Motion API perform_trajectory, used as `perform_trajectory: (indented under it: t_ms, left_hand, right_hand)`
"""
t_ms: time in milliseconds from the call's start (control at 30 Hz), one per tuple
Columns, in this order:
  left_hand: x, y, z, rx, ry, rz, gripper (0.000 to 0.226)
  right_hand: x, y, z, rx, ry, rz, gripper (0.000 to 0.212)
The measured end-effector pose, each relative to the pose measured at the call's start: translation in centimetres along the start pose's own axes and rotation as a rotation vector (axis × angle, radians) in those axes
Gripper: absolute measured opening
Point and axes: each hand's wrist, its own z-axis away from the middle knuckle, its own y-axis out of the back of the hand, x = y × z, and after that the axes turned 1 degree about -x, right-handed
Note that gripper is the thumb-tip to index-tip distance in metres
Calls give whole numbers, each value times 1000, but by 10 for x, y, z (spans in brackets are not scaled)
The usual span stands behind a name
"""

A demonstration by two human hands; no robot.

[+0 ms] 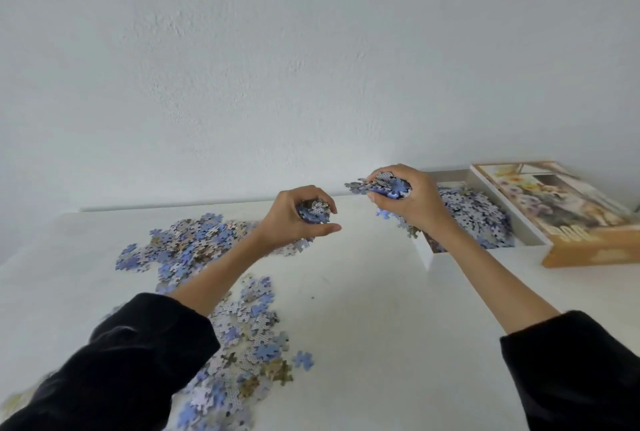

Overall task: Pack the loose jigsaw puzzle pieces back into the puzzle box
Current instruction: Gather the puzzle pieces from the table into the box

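We see loose jigsaw puzzle pieces [187, 243], small cardboard shapes in blue, lilac and dull brown with pale dotted backs, lying in two scattered heaps on the white table [363, 309]. One heap sits toward the far left of the surface. The other runs down to its near edge beside the left forearm, with a single blue piece [304, 359] lying just apart on its right. The left hand [298, 219] is above the right fringe of the far heap, its fingers and thumb curled round a small handful of pieces. The right hand [405, 202] grips a larger handful, raised over the left wall of the puzzle box [426, 254], and pieces stick out past the fingers. The box is a shallow open white cardboard tray at the far right corner of the surface, and it already holds a deep layer of the same bluish pieces. Just beside its right wall lies the lid [554, 209], printed with a pale flower picture and with tan sides. The print on the side is too blurred to read. Black sleeves [138, 361] cover both arms up to the forearm. Behind the far edge rises a plain white wall [311, 67] of rough plaster.
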Motion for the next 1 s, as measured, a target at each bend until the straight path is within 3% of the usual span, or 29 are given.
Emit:
perform_trajectory:
  t_ms: [300, 467, 833, 1000]
  left_hand:
    - [20, -112, -90, -92, -75, 37, 23]
    - [21, -168, -126, -120, -95, 57, 23]
    - [-14, -221, -162, -154, -115, -107, 18]
    - [-27, -221, -155, -176, -157, -279, 25]
  right_hand:
    - [78, 113, -8, 97, -60, 165, 22]
    - [122, 148, -12, 62, -86, 223, 21]
    - [195, 138, -21, -65, -207, 175, 22]
    - [203, 127, -19, -92, -216, 166, 10]
